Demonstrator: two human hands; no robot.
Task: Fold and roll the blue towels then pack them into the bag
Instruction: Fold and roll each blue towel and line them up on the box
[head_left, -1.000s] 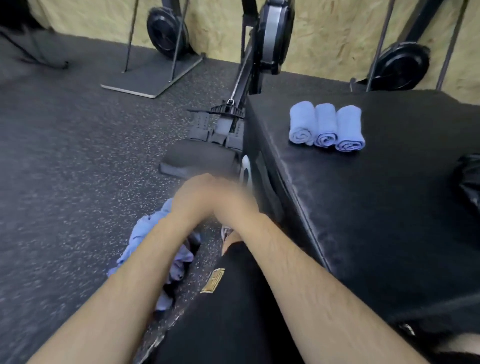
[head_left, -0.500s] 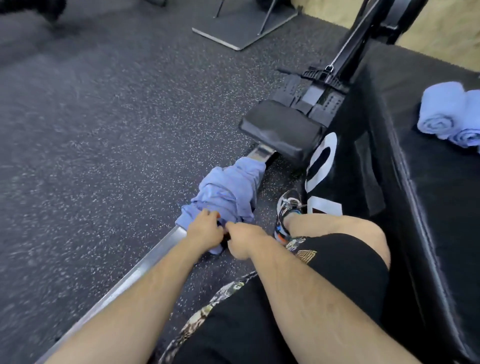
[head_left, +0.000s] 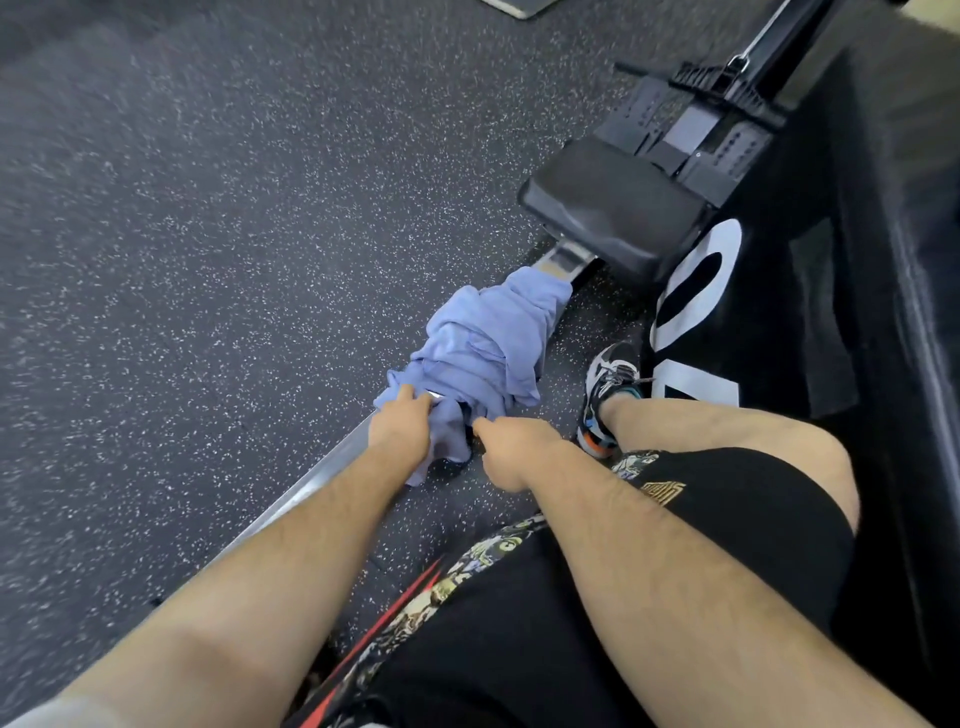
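As you look down past your knee, both your forearms reach to the blue towels (head_left: 483, 343), a crumpled bunch draped over the metal rail (head_left: 311, 483) of a rowing machine. The bunch sits on the rail between your hands and the black seat (head_left: 618, 208). Its far end is just short of the seat and its sides hang off the rail toward the speckled floor (head_left: 208, 208).

Your left hand (head_left: 400, 428) is on the near end of the bunch, right on top of the rail. Its fingers curl down over the cloth and grip it, and a loose flap hangs below the palm. Your right hand (head_left: 511, 452) is just beside it, to the right of the rail, knuckles up and fingers curled in, with one fingertip at the hanging edge of the cloth. Can't tell if that hand has any cloth pinched, since the grip side is hidden. The hands are close, not touching.

Your foot in a multicoloured trainer (head_left: 610, 395) stands on the floor right of the towels, next to a black padded box (head_left: 789, 312) with big white numerals on its side. Black shorts (head_left: 727, 519) cover your thigh at lower right.
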